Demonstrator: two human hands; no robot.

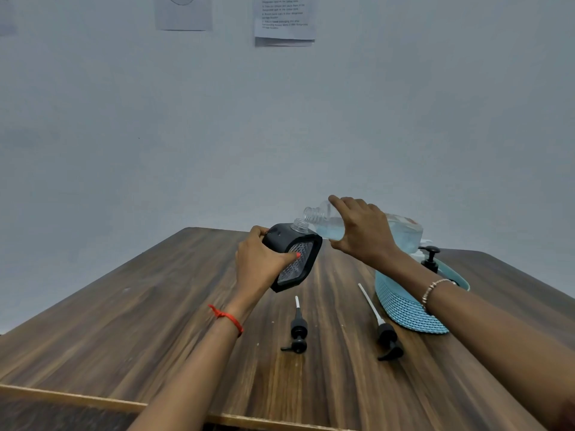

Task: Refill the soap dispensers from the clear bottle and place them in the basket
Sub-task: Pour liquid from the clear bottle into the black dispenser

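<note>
My left hand [259, 264] grips a black soap dispenser [306, 244] with a clear ribbed panel, tilted above the table, its open clear neck pointing up and to the right. My right hand [362, 230] holds the clear bottle [404, 233] on its side; pale blue liquid lies inside, and its open mouth sits just above and right of the dispenser's neck. Two black pump heads with white tubes lie on the table: one in the middle [298, 332], the other to its right [387, 337]. A light blue woven basket [401, 309] stands at right, with another black pump top [431, 256] showing in it.
The wooden table [155, 321] runs from the near edge to the pale wall. Printed sheets [284, 20] hang on the wall above. My right forearm crosses in front of the basket.
</note>
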